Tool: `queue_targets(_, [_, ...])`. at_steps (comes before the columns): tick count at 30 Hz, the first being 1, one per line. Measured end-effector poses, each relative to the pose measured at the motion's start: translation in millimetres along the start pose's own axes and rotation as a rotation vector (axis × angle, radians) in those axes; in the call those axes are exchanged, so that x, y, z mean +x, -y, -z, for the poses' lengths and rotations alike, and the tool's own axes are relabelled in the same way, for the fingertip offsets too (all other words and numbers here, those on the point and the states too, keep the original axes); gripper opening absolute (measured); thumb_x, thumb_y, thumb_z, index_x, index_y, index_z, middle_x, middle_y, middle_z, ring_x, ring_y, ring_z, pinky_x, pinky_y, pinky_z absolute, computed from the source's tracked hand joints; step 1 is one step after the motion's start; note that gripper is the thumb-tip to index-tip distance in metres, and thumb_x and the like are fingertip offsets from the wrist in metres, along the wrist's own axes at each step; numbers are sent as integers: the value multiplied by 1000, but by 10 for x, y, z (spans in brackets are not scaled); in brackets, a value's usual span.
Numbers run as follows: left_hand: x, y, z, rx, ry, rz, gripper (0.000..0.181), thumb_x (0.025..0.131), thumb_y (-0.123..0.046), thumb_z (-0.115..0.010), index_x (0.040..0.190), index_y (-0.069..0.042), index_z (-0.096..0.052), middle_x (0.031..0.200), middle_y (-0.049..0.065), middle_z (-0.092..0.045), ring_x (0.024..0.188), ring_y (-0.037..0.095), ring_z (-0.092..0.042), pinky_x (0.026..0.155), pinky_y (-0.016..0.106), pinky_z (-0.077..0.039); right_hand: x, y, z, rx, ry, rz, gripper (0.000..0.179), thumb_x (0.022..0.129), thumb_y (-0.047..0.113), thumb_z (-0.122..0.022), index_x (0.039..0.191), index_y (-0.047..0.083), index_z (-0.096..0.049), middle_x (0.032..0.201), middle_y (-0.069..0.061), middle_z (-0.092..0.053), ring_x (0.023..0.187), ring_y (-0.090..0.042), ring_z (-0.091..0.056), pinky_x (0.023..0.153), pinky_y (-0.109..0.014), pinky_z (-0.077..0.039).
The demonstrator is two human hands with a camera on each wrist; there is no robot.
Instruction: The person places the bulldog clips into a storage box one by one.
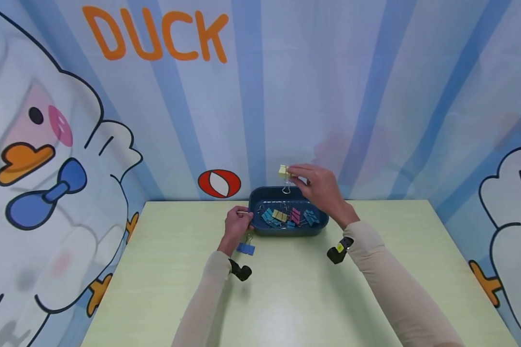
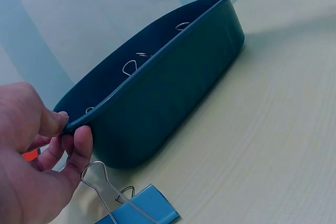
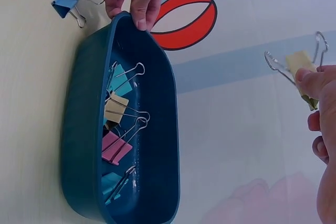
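A dark blue tray (image 1: 286,231) stands at the back of the table with several binder clips in teal, yellow and pink inside. My left hand (image 1: 236,225) pinches the tray's left rim between thumb and fingers, as the left wrist view shows closely. Above the tray's back rim, my right hand (image 1: 323,190) holds a yellow binder clip (image 3: 300,66) by its body, its wire handles spread apart. A blue binder clip (image 1: 245,248) lies on the table just in front of the left hand. In the tray, a pink clip (image 3: 116,148) lies beside a yellow clip (image 3: 115,109).
The pale table (image 1: 286,299) ends at a printed curtain (image 1: 304,96) right behind the tray. Cartoon ducks and a red oval (image 1: 231,183) are printed on the curtain. Wrist cameras (image 1: 338,250) are strapped to both forearms.
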State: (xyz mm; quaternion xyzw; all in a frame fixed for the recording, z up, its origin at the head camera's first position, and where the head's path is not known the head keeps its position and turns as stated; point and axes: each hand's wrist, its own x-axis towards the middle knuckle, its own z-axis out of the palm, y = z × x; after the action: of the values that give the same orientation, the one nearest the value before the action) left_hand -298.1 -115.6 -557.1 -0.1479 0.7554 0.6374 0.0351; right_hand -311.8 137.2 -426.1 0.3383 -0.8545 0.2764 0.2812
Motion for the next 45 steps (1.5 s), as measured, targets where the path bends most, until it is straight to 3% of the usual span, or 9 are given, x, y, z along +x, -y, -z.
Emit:
queue_targets(6, [-10, 4, 17, -4, -2, -7, 23, 103, -13, -65, 122, 0, -61, 103, 21, -68, 60, 13, -62, 70, 30, -59, 24, -11, -1, 7, -34, 19, 43, 90, 13, -83, 131, 4, -71, 129, -14, -70, 58, -17, -61, 58, -34, -54])
queue_targets(16, [12, 10, 47, 5, -20, 7, 24, 103, -13, -65, 123, -1, -62, 93, 12, -67, 62, 14, -62, 69, 27, -58, 60, -5, 60, 31, -42, -7, 47, 91, 16, -82, 134, 5, -69, 130, -15, -70, 54, -16, -55, 55, -34, -51])
queue_targets(27, [-24, 15, 53, 9, -29, -10, 25, 103, -12, -66, 124, 1, -62, 93, 12, -67, 61, 13, -62, 67, 28, -59, -261, -314, 93, 28, 50, -259, 35, 103, 19, -67, 137, 8, -66, 130, -12, -67, 60, -16, -54, 61, -38, -51])
queue_targets(34, [-22, 10, 26, 9, -19, -2, 27, 104, -13, -64, 126, 1, -61, 96, 12, -67, 64, 14, -61, 68, 26, -58, -646, -608, 63, 54, 28, -408, 31, 106, 18, -61, 133, 5, -66, 119, -15, -71, 57, -18, -53, 58, -38, -47])
queue_targets(45, [4, 14, 19, 15, -17, -1, 25, 104, -14, -65, 124, -1, -61, 93, 12, -67, 62, 14, -62, 67, 26, -58, -1250, -802, -130, 126, 69, -686, 33, 108, 23, -56, 129, -2, -65, 112, -24, -71, 76, -31, -65, 69, -40, -49])
